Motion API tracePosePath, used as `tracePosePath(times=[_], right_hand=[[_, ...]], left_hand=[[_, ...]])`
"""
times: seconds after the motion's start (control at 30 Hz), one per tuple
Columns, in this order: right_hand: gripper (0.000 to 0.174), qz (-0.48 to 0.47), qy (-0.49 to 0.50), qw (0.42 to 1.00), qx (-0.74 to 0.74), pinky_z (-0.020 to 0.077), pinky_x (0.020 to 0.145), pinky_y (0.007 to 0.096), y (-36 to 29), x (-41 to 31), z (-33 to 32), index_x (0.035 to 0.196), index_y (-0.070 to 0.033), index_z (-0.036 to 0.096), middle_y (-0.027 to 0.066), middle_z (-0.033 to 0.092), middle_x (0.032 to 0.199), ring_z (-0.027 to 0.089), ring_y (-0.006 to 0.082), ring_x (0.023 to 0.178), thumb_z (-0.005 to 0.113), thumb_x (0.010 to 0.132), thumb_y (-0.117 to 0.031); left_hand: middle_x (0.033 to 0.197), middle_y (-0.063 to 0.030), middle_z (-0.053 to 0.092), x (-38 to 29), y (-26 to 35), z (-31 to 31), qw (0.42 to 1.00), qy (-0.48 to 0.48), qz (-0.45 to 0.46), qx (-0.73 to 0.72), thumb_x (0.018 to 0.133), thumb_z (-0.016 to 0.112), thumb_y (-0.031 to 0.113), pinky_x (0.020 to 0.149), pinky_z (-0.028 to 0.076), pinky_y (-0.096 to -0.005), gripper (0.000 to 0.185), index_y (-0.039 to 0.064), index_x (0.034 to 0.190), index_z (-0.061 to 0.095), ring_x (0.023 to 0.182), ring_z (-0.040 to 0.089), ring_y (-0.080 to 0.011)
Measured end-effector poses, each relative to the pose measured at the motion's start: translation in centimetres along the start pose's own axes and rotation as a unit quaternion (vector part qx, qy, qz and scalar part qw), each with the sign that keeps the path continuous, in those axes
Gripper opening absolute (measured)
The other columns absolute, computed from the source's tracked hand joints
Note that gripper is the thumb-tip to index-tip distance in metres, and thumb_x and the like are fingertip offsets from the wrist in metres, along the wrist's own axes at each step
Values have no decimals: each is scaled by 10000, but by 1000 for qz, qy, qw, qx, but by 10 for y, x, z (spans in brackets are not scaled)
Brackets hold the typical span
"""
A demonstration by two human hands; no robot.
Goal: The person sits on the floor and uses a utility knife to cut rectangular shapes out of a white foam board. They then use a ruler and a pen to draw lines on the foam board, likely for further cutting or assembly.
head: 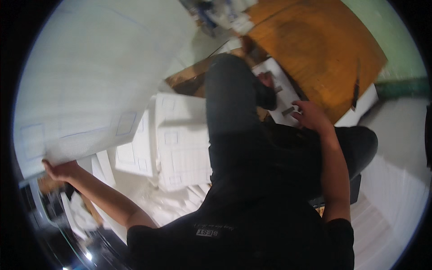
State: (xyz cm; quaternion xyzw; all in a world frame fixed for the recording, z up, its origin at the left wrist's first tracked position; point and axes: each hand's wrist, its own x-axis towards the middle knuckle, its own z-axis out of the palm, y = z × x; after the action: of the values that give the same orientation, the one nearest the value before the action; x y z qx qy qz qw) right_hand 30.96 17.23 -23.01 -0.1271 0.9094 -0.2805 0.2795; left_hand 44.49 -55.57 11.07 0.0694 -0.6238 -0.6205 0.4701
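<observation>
My left hand grips the lower edge of a large white sheet, probably foam, marked with blue lines and small drawn rectangles; it fills the upper left. My right hand is above the lower end of a narrow white strip, its thumb and a finger apart. A small grey piece lies at these fingertips; whether they pinch it is unclear. Other grey pieces sit farther up the strip, near my bare foot. A knife with a dark handle lies on an orange-brown board.
White blocks with blue drawn rectangles stand left of my bent leg. White offcuts lie below them. Blurred clutter is at the top. A green ledge runs at the right. Dark objects and bright lights show at lower left.
</observation>
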Motion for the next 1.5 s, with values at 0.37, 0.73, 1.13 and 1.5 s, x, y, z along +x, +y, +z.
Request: tracePosePath(times=[0.37, 0.73, 1.13, 1.5], right_hand=[[499, 64, 74, 995, -1, 547, 892, 471, 20, -21, -4, 1329, -70, 645, 182, 746, 1046, 710, 361, 1025, 703, 910, -334], [309, 72, 108, 991, 41, 559, 860, 514, 40, -38, -12, 984, -5, 724, 236, 733, 1005, 699, 435, 981, 702, 895, -300], [332, 88, 85, 989, 79, 539, 830, 528, 33, -57, -37, 903, 3, 726, 250, 714, 918, 686, 442, 921, 710, 911, -329], [349, 72, 79, 993, 50, 530, 888, 520, 31, -54, -21, 1043, 3, 719, 256, 719, 979, 679, 431, 994, 737, 897, -314]], left_hand=[[1396, -179, 591, -140, -192, 432, 887, -146, -283, -336, 825, 671, 205, 1166, 376, -528, 588, 5, 1365, 554, 1343, 516, -361], [1440, -164, 543, -394, -365, 486, 791, -124, -566, -198, 976, 578, 380, 1139, 401, -501, 591, 52, 1459, 490, 1328, 515, -332], [1132, -150, 720, -516, -312, 431, 521, -571, -619, 144, 975, 624, 487, 875, 543, -494, 537, 51, 1288, 634, 1021, 687, -292], [1020, -86, 726, -294, -348, 516, 824, -463, -237, 224, 869, 692, 65, 739, 561, -318, 272, -9, 1130, 693, 854, 705, -171]])
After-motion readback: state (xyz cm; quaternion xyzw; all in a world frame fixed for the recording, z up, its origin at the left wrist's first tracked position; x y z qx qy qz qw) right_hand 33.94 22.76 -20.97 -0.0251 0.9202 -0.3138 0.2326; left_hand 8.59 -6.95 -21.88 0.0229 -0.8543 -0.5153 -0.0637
